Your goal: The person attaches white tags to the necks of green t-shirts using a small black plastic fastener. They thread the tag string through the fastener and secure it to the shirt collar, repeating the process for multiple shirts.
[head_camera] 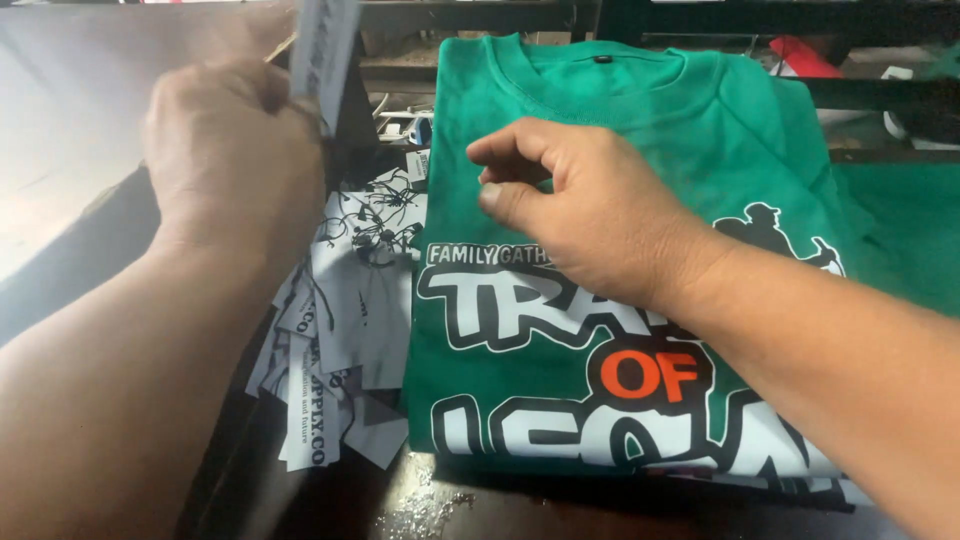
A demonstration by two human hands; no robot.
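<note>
Up at the left, the left hand point(232, 150) is raised off the worktop point(330, 500) with its grip closed around a pale paper tag point(322, 50). The tag is blurred, so whether a string hangs from it is hard to say. Below that hand lies a loose heap of similar tags point(340, 320), pale cards with dark loops of string, spread just beside the left edge of a folded green sweatshirt point(640, 130). The sweatshirt lies flat with its collar away from the person and a large white, black and orange print on its front.

The right hand point(590, 215) hovers over the chest of the sweatshirt; thumb and forefinger are pinched nearly together, the other fingers curled, and nothing visible sits between them.

The risks look small but real. The strings in the heap are tangled, so lifting one tag could drag others off the pile. The right forearm rests across the print, and a careless pull could crease or skew the fold.
</note>
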